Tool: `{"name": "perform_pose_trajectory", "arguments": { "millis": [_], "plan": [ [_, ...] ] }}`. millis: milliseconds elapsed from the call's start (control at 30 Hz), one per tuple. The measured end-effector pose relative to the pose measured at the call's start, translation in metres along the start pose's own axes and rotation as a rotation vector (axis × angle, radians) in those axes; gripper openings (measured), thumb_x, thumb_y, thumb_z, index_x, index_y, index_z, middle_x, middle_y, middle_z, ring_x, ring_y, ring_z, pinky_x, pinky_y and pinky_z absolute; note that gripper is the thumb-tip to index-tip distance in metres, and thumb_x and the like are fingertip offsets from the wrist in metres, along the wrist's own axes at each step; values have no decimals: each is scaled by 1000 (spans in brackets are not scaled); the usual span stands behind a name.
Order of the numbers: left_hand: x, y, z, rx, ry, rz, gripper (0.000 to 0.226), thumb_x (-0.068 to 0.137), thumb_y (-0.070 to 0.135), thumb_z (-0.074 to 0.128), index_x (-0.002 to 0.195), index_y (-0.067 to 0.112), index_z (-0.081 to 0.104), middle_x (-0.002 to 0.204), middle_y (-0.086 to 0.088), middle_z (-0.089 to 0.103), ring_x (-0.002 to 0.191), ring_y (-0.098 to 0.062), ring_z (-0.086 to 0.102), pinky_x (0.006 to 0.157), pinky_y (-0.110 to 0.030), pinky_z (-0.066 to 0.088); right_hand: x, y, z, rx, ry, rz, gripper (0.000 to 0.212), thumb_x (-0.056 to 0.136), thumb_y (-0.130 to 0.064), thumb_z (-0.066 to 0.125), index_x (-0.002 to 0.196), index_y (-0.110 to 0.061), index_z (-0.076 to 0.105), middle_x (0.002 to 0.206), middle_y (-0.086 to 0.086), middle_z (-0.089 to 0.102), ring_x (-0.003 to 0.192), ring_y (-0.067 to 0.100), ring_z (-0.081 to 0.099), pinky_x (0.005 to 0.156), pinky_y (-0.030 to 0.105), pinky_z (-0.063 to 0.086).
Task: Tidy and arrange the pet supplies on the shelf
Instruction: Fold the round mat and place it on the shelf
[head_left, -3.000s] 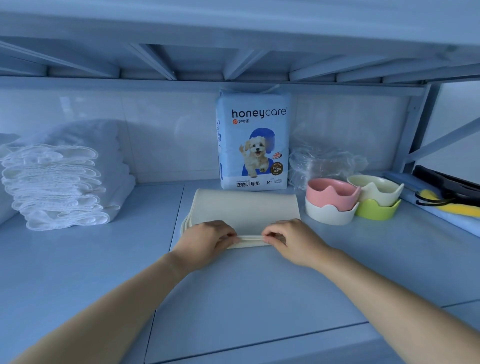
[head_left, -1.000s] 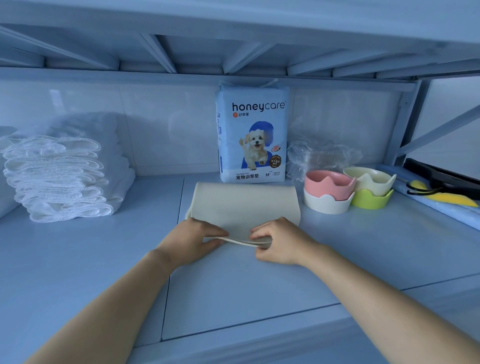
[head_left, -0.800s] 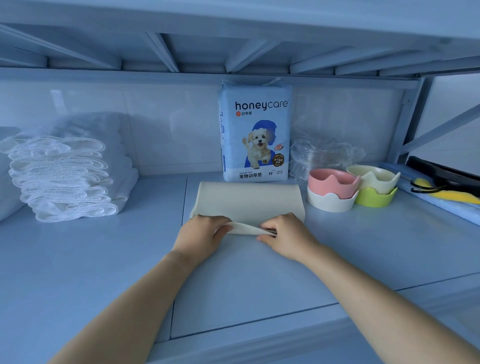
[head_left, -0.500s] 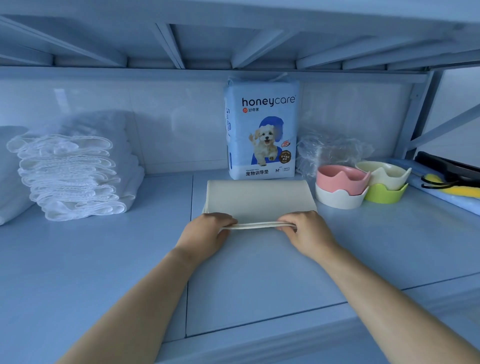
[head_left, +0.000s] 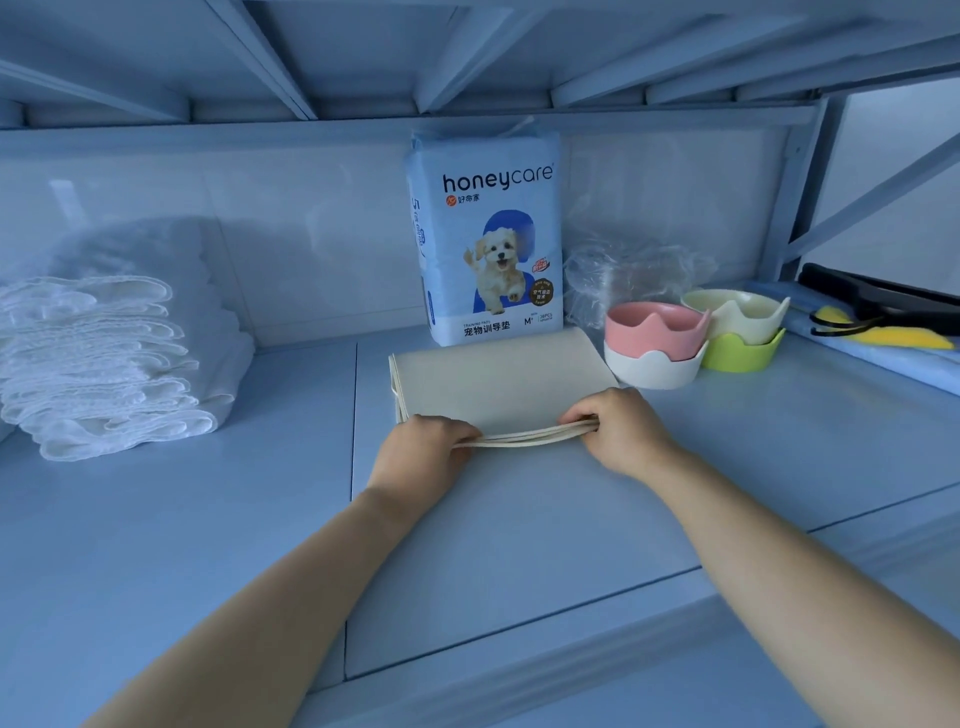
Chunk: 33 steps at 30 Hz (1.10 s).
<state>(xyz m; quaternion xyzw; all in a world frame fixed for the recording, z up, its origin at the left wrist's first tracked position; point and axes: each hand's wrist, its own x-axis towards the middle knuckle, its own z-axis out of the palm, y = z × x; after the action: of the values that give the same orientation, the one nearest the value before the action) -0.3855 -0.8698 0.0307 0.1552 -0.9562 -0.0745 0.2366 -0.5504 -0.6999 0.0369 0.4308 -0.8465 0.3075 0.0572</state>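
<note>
Two hands: the left hand (head_left: 423, 449) and right hand (head_left: 618, 431) are set at the two near corners of the folded beige mat (head_left: 498, 384) — judged so that its layers are held in line.
Fingers: the left ones are curled over the near-left edge and the right ones are pinched on the near-right edge; the mat is grasped by both.
Mat position: laid flat mid-shelf (head_left: 519, 545), near edge raised slightly, far edge just in front of the honeycare pack (head_left: 488, 244).
Pack: stood upright at the back wall, label faced out — probably for easy reading.
Bowls: nested in two pairs, the pink-on-white pair (head_left: 654, 332) just beside the mat and the cream-on-green pair (head_left: 737, 322) next to it; room is likely saved that way.
White pads (head_left: 104, 353): stacked at left, well apart from the mat.
Step judged: the mat is being squared for placement.
Risk: the layers could be splayed if one corner is let go first.
</note>
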Motion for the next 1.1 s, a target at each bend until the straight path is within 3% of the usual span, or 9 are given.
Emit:
{"name": "perform_pose_trajectory", "arguments": {
  "millis": [67,200,300,400,533,700,800,1000,1100],
  "plan": [
    [1,-5,-3,-25,-20,-29,16,85,36,61,98,33,70,98,12,69,94,-15,61,73,-25,47,4,5,-6,15,-136,-16,39,72,0,54,94,-25,73,97,-9,71,90,9,64,78,22,51],
    [7,-2,-10,-53,-106,-43,50,70,79,44,91,40,68,94,23,67,89,-1,58,75,-24,50,20,13,-22,55,-427,-28,44,69,-21,69,110,-35,65,117,-22,60,106,-3,55,92,18,45],
    [21,2,-11,-65,-122,-78,45,79,73,36,93,43,67,97,21,65,84,-4,56,69,-23,48,36,13,-30,14,-556,-67,67,57,-53,80,117,-34,61,119,-23,57,112,-3,51,98,19,38],
    [40,4,-3,-24,-127,-97,31,89,57,41,105,41,63,113,17,60,79,-6,48,74,-25,45,53,13,-29,49,-542,-77,72,50,-71,72,112,-35,63,114,-24,58,110,-3,50,92,17,35],
    [62,1,12,46,-56,-159,34,92,48,46,122,35,56,137,11,44,109,-14,52,91,-31,45,77,20,-8,-18,-329,-181,49,76,-53,67,117,-26,62,127,-9,56,119,10,49,98,25,38],
    [75,-5,30,109,-8,-168,42,92,45,46,133,35,47,149,5,31,137,-16,26,105,-30,31,97,20,19,-98,-254,-337,47,90,-33,55,132,-14,48,143,-1,40,130,16,38,107,29,31],
    [80,-9,37,141,-39,-170,44,94,44,42,137,35,41,151,6,27,140,-17,20,109,-33,25,108,18,25,-92,-201,-355,44,95,-26,46,136,-13,43,147,0,35,134,16,33,110,30,29],
    [112,-21,33,178,20,-109,36,99,31,36,132,28,48,145,1,39,135,-21,33,108,-37,31,135,22,27,-151,-118,-332,38,95,-10,40,132,-12,47,140,2,43,129,19,37,105,35,36],
    [134,-26,30,227,18,-125,35,99,28,35,132,32,47,144,8,40,132,-17,35,91,-31,36,152,25,27,-265,-122,-299,40,92,-13,49,132,-14,47,137,4,45,127,23,35,102,37,37]
  ]
}}
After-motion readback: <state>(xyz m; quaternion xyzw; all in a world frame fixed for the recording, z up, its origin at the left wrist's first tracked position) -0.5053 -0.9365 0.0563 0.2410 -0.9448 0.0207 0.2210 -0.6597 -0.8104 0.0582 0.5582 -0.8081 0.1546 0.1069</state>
